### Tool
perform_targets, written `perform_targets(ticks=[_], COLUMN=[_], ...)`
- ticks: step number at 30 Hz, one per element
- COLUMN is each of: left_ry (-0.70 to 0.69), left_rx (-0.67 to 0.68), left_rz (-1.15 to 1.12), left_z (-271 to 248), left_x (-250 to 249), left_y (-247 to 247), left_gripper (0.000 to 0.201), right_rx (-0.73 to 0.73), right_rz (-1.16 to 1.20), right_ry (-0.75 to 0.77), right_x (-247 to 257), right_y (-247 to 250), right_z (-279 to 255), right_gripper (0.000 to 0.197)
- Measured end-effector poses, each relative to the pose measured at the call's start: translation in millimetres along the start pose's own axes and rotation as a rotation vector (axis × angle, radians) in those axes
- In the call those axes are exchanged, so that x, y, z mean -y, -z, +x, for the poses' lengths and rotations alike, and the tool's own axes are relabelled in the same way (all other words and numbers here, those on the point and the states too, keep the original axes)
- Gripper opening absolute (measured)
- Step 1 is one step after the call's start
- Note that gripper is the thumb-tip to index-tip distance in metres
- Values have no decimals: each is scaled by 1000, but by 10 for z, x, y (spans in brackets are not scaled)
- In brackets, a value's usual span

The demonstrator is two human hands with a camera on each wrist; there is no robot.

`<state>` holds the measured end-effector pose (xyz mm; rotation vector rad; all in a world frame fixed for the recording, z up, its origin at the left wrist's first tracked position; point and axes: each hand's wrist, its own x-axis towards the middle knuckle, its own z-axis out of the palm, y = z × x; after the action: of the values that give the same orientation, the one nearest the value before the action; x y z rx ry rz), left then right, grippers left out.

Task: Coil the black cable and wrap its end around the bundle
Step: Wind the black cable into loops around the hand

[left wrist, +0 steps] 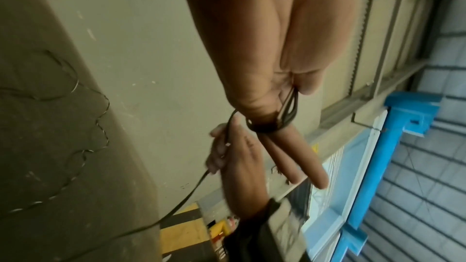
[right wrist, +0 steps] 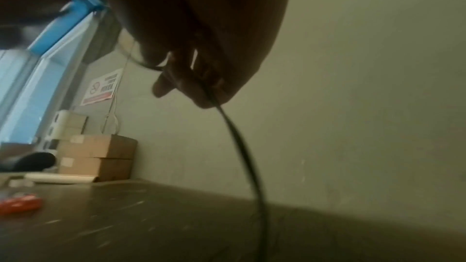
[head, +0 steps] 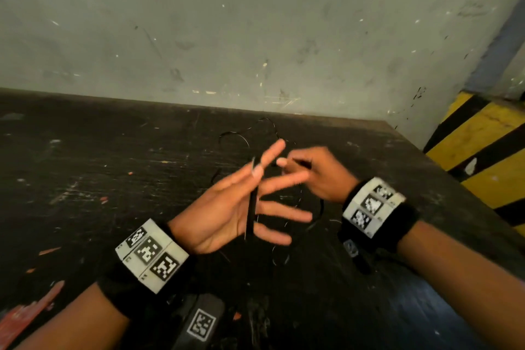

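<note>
My left hand (head: 227,213) is held palm up over the dark table (head: 113,165), fingers spread and straight. The black cable (head: 251,213) runs as a band across the palm, and the thumb presses it against the index finger. In the left wrist view several turns of the cable (left wrist: 264,127) ring two fingers. Just beyond them my right hand (head: 315,173) pinches the cable, which trails from its fingers (right wrist: 196,87) down to the table in a curve (right wrist: 242,146). The cable's loose remainder (head: 244,133) lies in wavy loops on the table behind the hands.
A scuffed grey wall (head: 255,37) rises right behind the table. A yellow and black striped barrier (head: 483,145) stands at the right. A red object (head: 25,312) lies at the near left, and stacked cardboard boxes (right wrist: 100,154) sit against the wall further left.
</note>
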<state>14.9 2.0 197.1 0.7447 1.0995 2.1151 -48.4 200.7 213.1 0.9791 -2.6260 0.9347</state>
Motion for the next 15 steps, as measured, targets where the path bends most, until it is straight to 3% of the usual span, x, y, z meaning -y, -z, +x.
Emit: perform_targets(ticks=[3, 5, 8, 10, 15], left_ry=[-131, -190, -239, -253, -201], left_rx=[-133, -238, -358, -405, -432], left_rz=[-94, -102, -70, -26, 144], left_z=[143, 228, 303, 325, 322], left_x=[-121, -157, -142, -111, -36], left_y=[76, 146, 221, 240, 284], left_gripper=[47, 46, 45, 46, 47], right_rx=[30, 111, 243, 303, 279], right_rz=[62, 0, -56, -108, -228], right_ry=[-13, -2, -32, -18, -37], right_x=[45, 151, 340, 453, 604], right_y=[-339, -503, -580, -582, -388], right_z=[-187, -284, -341, -371, -399], right_gripper=[30, 19, 24, 25, 24])
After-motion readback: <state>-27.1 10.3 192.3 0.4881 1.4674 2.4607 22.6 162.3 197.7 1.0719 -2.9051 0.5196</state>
